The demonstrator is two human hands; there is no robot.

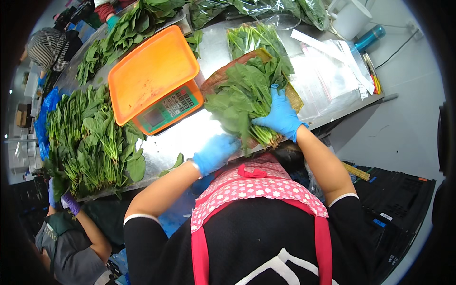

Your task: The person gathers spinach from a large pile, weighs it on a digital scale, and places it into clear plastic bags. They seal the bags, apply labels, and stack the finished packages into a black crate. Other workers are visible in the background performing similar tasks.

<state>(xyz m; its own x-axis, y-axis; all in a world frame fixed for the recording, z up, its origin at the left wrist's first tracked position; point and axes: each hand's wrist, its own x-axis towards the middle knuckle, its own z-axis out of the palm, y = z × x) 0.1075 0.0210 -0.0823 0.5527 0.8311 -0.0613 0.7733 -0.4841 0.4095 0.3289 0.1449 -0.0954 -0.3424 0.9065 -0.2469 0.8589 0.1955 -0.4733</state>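
A leafy bunch of spinach (245, 85) lies on a reddish-brown and yellow cloth or mat (218, 79) at the table's near edge. My right hand (281, 115), in a blue glove, grips the bunch over its stems, thumb on the left side and fingers on the right. The cut stem ends (267, 137) point towards my body. My left hand (215, 155), also gloved in blue, is motion-blurred just left of the stems, beside a blurred hanging leaf. Whether its fingers hold that leaf is unclear. To the left stands a digital scale with an orange tray (153, 73), nothing on the tray.
Piled spinach (96, 142) covers the table's left end, where a co-worker's purple-gloved hand (71, 203) reaches in. Bagged spinach (254, 39) lies behind the mat. Clear plastic bags (327, 74) lie at right, near a blue bottle (370, 37) and a white jug (351, 17).
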